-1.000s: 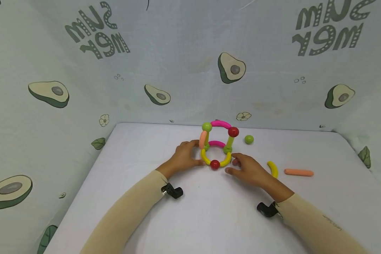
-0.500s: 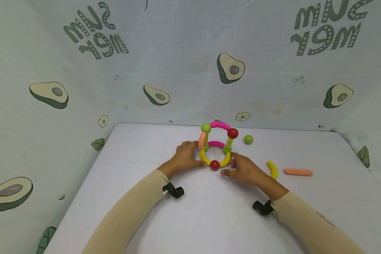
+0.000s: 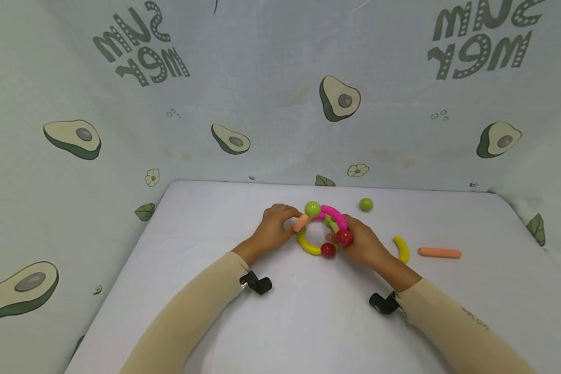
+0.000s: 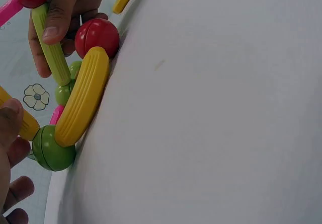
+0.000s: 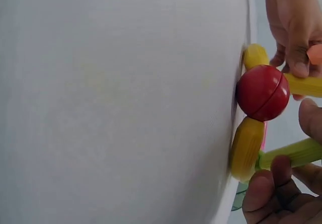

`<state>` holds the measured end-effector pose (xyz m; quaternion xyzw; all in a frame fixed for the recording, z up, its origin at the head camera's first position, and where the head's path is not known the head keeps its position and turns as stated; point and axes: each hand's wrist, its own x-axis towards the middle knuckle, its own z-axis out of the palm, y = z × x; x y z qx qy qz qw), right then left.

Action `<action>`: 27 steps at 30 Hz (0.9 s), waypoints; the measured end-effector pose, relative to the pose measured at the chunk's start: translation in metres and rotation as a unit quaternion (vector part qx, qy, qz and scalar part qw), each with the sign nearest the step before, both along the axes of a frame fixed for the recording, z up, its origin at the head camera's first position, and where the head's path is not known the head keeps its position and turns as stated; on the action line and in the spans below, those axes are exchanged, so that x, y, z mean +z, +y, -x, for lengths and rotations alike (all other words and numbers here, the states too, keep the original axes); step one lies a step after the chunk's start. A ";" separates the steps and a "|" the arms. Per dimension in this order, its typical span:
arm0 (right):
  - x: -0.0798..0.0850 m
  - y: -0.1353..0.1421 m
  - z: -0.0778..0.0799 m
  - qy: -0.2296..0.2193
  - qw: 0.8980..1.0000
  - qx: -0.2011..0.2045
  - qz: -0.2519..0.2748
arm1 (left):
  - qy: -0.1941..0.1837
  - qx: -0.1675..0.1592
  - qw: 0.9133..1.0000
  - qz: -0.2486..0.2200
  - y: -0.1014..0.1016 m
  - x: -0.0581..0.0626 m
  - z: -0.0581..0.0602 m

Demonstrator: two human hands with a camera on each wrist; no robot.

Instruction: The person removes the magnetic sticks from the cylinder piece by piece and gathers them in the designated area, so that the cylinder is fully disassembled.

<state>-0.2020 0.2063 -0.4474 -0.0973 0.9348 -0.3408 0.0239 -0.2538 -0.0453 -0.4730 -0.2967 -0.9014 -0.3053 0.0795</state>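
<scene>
A frame of magnetic sticks and balls stands on the white table, its top leaning to the front right. Its base ring has yellow curved sticks (image 4: pixel 85 98), a red ball (image 5: pixel 262 92) and green balls (image 4: pixel 54 147). On top, a pink curved stick (image 3: pixel 335 216) joins a green ball (image 3: pixel 312 209) and another red ball (image 3: pixel 344 238). My left hand (image 3: pixel 275 228) pinches the upright yellow stick (image 5: pixel 304 85) near an orange stick (image 3: pixel 301 223). My right hand (image 3: pixel 365 244) grips the upright light green stick (image 4: pixel 50 50), thumb along it.
Behind the frame lies a loose green ball (image 3: pixel 366 204). To the right of my right hand are a yellow curved stick (image 3: pixel 402 249) and a straight orange stick (image 3: pixel 440 253). An avocado-print cloth (image 3: pixel 280 93) hangs beyond the table's back edge.
My right hand has moved up from beside the base ring onto the light green stick. The frame's top has tipped down to the front right, and my left hand has shifted slightly up.
</scene>
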 end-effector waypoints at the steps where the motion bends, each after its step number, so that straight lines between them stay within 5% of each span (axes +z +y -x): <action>1: 0.000 0.000 0.000 0.002 1.000 0.000 0.003 | -0.001 -0.002 1.000 -0.005 0.001 0.001 0.000; 11: 0.012 -0.001 0.006 -0.002 1.000 -0.021 -0.010 | -0.086 0.003 0.996 -0.023 0.005 0.006 -0.004; 19: 0.024 0.000 0.021 0.013 0.999 -0.014 -0.027 | -0.094 0.001 0.995 -0.040 0.005 0.006 -0.005; 27: 0.034 -0.003 0.036 -0.020 0.998 -0.009 -0.053 | -0.085 0.013 0.996 -0.039 0.004 0.005 -0.003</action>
